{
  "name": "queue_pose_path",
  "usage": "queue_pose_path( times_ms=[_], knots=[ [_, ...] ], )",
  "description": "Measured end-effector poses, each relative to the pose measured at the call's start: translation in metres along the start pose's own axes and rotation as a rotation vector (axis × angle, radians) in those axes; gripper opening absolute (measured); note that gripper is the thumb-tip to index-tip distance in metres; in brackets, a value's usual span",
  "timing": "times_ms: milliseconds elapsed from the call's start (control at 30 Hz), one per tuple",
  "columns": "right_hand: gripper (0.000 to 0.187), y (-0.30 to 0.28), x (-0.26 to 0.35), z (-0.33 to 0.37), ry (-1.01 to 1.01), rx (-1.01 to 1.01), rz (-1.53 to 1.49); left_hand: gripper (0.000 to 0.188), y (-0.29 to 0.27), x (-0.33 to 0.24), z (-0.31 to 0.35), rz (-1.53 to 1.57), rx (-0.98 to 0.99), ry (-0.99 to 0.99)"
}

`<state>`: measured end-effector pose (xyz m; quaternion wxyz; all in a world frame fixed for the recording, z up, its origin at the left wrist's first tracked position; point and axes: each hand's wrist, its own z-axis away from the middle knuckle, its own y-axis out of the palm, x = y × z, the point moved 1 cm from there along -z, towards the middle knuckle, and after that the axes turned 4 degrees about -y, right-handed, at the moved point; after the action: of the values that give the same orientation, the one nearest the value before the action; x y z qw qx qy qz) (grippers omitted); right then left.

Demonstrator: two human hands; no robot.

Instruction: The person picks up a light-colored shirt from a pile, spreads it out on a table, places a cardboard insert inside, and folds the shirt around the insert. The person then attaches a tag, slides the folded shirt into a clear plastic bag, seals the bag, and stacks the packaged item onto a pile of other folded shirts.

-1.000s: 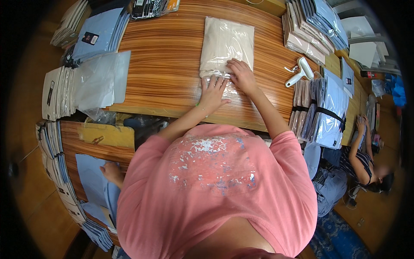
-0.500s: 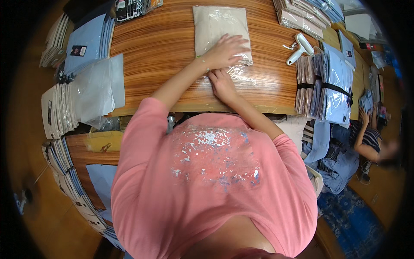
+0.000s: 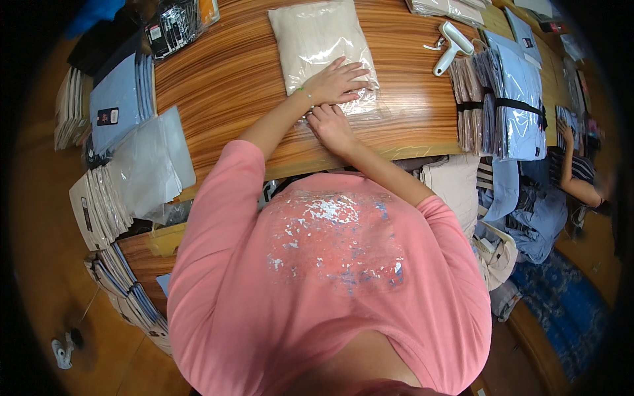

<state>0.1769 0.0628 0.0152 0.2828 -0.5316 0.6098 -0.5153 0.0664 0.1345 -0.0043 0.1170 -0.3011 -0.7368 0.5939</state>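
Observation:
A folded beige garment in a clear plastic bag [image 3: 320, 41] lies on the wooden table in front of me. My left hand [image 3: 335, 83] rests flat on the near end of the package, fingers spread, with a thin green band at the wrist. Just below it, close to the left wrist, my right hand [image 3: 331, 129] has its fingers curled down at the clear flap that sticks out from the bag's near end. The right fingertips are partly hidden. Shiny plastic shows to the right of both hands.
A white lint roller [image 3: 454, 47] lies at the right. Beside it stand bagged blue shirts [image 3: 518, 102] tied with a black strap. Empty clear bags [image 3: 155, 155], beige packages [image 3: 99, 204] and blue shirts [image 3: 122, 99] are at the left. Another person's arm [image 3: 568, 155] shows far right.
The whole view has shifted and turned a little. My left hand now lies nearer the package's near end, its fingers less blurred. The right hand stays by the flap.

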Motion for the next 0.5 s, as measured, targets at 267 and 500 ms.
queue_pose_path(
  times_ms=[267, 500],
  knots=[
    [0.016, 0.011, -0.008, -0.001, -0.114, -0.059, -0.005, 0.04, 0.0, 0.001, 0.0, 0.002, -0.018, -0.001],
    [0.014, 0.008, -0.011, -0.003, -0.143, -0.064, -0.065, 0.04, 0.003, 0.002, 0.001, 0.014, -0.02, -0.008]
  ],
)
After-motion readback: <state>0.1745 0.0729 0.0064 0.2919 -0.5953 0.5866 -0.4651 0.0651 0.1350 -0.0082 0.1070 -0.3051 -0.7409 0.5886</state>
